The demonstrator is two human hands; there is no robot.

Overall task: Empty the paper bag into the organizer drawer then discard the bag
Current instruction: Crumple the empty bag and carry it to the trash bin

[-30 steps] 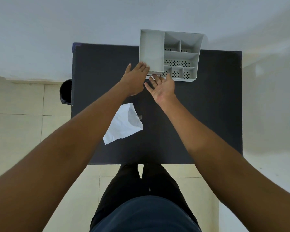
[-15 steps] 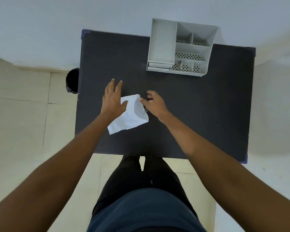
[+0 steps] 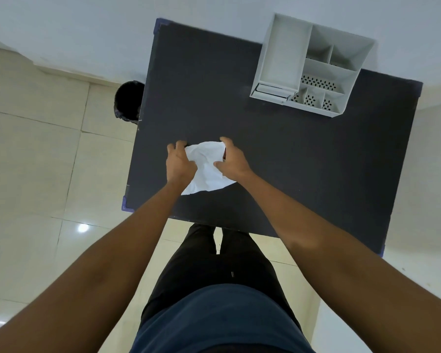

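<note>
A crumpled white paper bag lies on the dark table near its front left part. My left hand grips the bag's left side. My right hand grips its right side, fingers curled over the top edge. The grey organizer stands at the table's far right, well apart from both hands. Its small drawer sits at the front left bottom and looks pushed in. What the bag holds is hidden.
A black waste bin stands on the tiled floor against the table's left edge. A white wall runs behind the table. My legs are at the table's front edge.
Both hands came back from the organizer to the bag and closed on it from either side. The bag is now more crumpled. The view has shifted left.
</note>
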